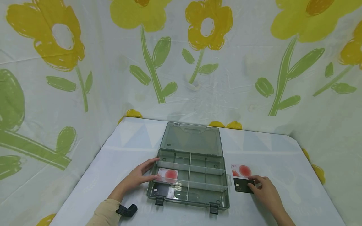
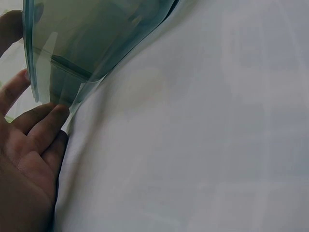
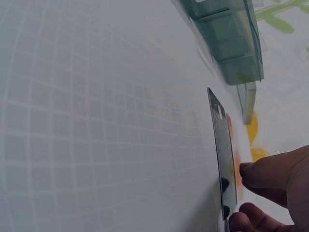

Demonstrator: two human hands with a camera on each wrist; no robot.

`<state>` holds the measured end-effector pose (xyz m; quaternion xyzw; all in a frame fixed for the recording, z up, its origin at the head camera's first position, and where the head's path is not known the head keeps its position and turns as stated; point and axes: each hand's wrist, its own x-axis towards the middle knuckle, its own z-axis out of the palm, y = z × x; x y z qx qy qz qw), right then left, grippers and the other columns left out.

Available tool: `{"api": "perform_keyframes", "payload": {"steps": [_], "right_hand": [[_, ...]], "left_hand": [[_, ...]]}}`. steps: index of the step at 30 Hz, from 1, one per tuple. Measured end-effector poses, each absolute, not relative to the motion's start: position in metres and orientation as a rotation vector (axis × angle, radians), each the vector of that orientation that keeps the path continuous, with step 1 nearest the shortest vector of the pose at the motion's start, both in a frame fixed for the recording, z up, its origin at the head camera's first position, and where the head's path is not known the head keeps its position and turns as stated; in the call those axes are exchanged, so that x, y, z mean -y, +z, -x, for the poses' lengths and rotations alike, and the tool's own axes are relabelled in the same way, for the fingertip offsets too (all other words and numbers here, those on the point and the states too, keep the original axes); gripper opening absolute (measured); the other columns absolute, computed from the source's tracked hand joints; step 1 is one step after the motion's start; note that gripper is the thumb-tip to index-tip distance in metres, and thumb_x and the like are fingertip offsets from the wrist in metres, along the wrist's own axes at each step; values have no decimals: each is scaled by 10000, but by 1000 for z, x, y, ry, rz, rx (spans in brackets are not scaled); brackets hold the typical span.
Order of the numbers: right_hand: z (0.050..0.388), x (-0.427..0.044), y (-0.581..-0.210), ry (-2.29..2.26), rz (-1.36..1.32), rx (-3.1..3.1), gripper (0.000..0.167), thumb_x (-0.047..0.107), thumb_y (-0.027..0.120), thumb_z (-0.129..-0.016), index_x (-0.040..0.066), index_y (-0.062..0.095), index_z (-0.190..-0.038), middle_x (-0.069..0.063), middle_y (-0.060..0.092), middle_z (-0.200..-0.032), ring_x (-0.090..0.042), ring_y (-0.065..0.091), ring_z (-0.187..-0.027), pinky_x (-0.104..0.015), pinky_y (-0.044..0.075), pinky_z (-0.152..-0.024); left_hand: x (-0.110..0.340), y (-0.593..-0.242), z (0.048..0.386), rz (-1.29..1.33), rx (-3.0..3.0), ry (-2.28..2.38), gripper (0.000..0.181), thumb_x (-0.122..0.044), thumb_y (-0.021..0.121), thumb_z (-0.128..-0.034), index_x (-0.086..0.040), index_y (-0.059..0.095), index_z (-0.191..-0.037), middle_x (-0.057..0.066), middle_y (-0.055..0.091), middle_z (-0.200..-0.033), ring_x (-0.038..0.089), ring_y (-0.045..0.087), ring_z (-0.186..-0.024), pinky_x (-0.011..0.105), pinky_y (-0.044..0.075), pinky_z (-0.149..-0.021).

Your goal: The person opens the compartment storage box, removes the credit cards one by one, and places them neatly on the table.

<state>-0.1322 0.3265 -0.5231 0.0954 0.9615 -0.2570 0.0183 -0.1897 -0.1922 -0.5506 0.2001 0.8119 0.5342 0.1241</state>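
A green-tinted transparent compartment box [image 1: 207, 179] lies on the table with its lid [image 1: 192, 138] tipped back. My left hand [image 1: 139, 174] rests at the box's left edge, thumb and index finger spread apart; in the left wrist view its fingertips [image 2: 60, 111] touch the outer wall. My right hand [image 1: 264, 191] pinches the right end of a black card [image 1: 242, 185], just right of the box. Behind this card a white card with red circles [image 1: 244, 170] is partly covered. Inside, one similar red-and-white card [image 1: 171, 174] sits in the middle left compartment and a dark card [image 1: 161, 190] in the front left one.
Two dark latches stand at the box's front, the left latch [image 1: 159, 201] and the right latch [image 1: 213, 209]. Clear dividers [image 1: 195, 185] part the box into several compartments. A black strap [image 1: 127, 210] is by the left sleeve. Flowered cloth [image 1: 198, 94] rises behind the table.
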Motion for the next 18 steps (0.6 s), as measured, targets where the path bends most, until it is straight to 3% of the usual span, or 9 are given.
{"api": "perform_keyframes", "payload": {"steps": [16, 18], "right_hand": [[129, -325, -516, -916, -311, -2971, 329, 199, 701, -947, 2, 684, -1210, -157, 615, -1051, -222, 621, -805, -299, 514, -599], [128, -323, -514, -921, -310, -2964, 332, 205, 698, -950, 2, 682, -1213, -159, 621, -1059, -223, 627, -812, -300, 520, -606]], "left_hand": [[193, -551, 189, -616, -2366, 1566, 741, -277, 766, -931, -170, 404, -1568, 106, 342, -1631, 372, 292, -1499, 481, 275, -1218], [193, -550, 189, -603, -2357, 1566, 747, -284, 771, -927, -190, 403, -1570, 85, 340, -1634, 350, 289, -1505, 440, 276, -1226]]}}
